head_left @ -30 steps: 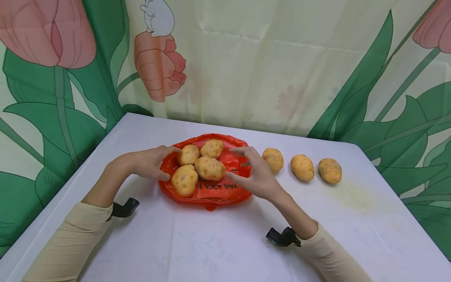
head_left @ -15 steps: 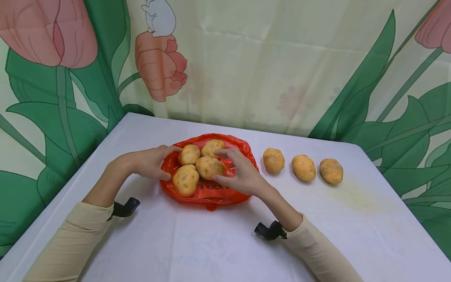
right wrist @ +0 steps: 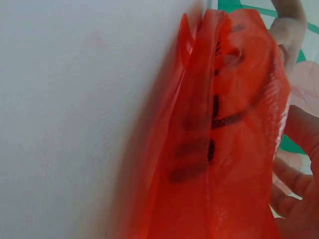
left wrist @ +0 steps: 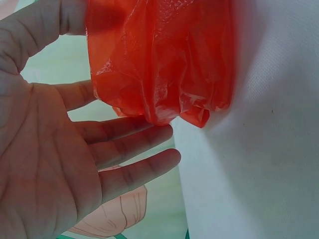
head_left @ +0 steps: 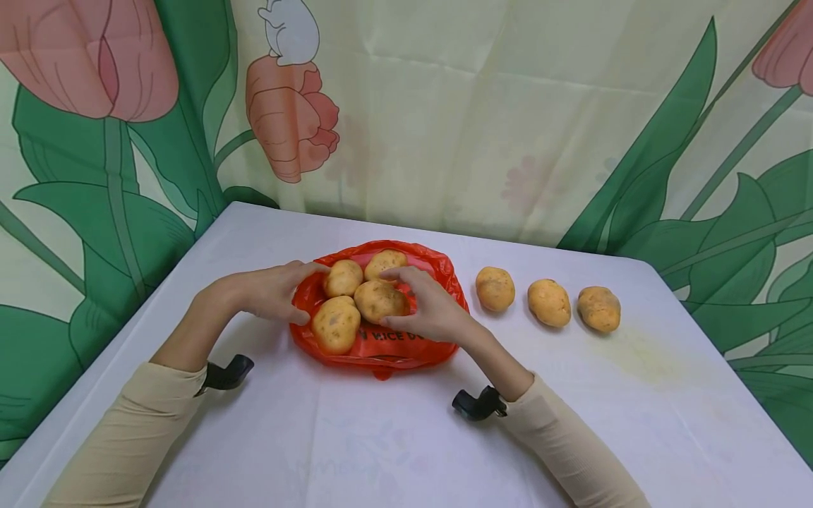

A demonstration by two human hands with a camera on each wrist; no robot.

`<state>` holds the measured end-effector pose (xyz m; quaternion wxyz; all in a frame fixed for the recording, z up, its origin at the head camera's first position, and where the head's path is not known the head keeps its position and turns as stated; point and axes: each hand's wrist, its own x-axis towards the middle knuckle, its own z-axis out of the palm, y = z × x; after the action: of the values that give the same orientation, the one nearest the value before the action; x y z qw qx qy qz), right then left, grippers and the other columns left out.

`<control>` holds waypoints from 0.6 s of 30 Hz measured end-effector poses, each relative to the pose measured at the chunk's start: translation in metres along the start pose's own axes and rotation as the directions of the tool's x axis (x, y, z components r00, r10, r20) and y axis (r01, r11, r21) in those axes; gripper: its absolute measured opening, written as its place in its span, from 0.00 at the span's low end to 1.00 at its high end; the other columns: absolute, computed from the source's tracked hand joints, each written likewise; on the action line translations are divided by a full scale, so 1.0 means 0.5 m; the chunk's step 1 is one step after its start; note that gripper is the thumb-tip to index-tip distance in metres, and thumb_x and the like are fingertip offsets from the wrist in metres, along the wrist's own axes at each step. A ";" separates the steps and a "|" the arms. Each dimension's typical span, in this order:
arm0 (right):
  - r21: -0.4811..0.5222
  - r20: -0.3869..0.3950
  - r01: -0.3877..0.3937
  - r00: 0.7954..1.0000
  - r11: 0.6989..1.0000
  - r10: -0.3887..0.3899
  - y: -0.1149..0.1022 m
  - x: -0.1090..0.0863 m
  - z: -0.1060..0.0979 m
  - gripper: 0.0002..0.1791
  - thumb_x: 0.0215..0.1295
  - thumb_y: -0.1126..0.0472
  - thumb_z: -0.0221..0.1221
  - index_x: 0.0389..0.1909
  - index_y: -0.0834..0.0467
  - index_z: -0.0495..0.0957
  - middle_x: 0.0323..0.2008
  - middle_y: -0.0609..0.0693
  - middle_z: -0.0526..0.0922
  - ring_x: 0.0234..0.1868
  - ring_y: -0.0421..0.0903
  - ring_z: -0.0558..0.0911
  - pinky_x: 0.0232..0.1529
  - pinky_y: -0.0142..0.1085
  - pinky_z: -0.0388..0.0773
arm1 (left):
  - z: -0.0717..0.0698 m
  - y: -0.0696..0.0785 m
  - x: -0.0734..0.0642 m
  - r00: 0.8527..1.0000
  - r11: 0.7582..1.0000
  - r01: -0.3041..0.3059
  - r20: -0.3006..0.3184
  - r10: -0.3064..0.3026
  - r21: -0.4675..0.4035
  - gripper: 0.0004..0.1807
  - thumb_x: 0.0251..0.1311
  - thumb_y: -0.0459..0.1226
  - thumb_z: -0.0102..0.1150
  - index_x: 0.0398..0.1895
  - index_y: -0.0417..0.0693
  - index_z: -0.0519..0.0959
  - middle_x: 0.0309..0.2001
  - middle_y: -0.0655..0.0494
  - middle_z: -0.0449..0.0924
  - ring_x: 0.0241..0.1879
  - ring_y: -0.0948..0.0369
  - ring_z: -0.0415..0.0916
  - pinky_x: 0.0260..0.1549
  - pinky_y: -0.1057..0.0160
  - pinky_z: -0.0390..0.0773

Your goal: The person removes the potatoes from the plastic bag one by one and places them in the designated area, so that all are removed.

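Note:
An opened red plastic bag (head_left: 381, 360) with black lettering lies on the table, holding several potatoes. My right hand (head_left: 433, 308) reaches over its right rim, thumb and fingers around the rightmost potato (head_left: 380, 302) inside. At the left rim is my left hand (head_left: 273, 293), its fingers spread and extended along the bag edge. In the left wrist view, the thumb and forefinger tips pass behind the red plastic (left wrist: 164, 59) and hold no potato. Red plastic (right wrist: 239, 159) hides most of the right hand's fingertips in the right wrist view.
Three loose potatoes stand in a row right of the bag: a near one (head_left: 495, 288), a middle one (head_left: 549, 303) and a far-right one (head_left: 599, 309). They rest on the white-covered table (head_left: 381, 437). A printed curtain (head_left: 444, 141) hangs behind.
My right hand has moved left from above the bag's right part to around the rightmost potato inside. The left hand has stayed at the left rim.

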<state>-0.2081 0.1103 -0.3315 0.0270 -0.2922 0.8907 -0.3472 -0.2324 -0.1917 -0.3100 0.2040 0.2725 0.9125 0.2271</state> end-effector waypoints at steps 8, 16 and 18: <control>-0.044 0.048 -0.018 0.999 0.999 0.020 0.015 0.012 0.006 0.39 0.58 0.58 0.74 0.70 0.55 0.69 0.66 0.48 0.74 0.67 0.49 0.71 0.69 0.47 0.68 | 0.001 -0.003 -0.001 1.000 1.000 -0.024 -0.016 0.025 0.011 0.43 0.57 0.36 0.64 0.77 0.47 0.59 0.65 0.40 0.67 0.66 0.45 0.66 0.63 0.41 0.73; -0.077 0.061 -0.006 0.998 0.997 0.011 0.021 0.016 0.009 0.38 0.58 0.61 0.73 0.69 0.57 0.69 0.66 0.50 0.74 0.67 0.50 0.71 0.70 0.47 0.68 | -0.001 -0.003 -0.001 1.000 1.000 -0.012 -0.010 0.012 0.005 0.43 0.58 0.36 0.64 0.77 0.47 0.59 0.65 0.39 0.67 0.66 0.44 0.66 0.63 0.40 0.73; -0.085 0.059 0.003 0.998 0.996 0.002 0.022 0.016 0.010 0.37 0.59 0.61 0.73 0.69 0.57 0.69 0.65 0.51 0.74 0.66 0.50 0.72 0.69 0.47 0.69 | -0.001 -0.002 -0.002 1.000 1.000 -0.007 -0.006 0.007 0.001 0.43 0.58 0.36 0.65 0.77 0.47 0.59 0.66 0.39 0.66 0.66 0.44 0.66 0.63 0.40 0.73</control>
<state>-0.2191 0.1093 -0.3407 0.0410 -0.3034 0.9034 -0.3002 -0.2325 -0.1932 -0.3099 0.2003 0.2748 0.9123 0.2284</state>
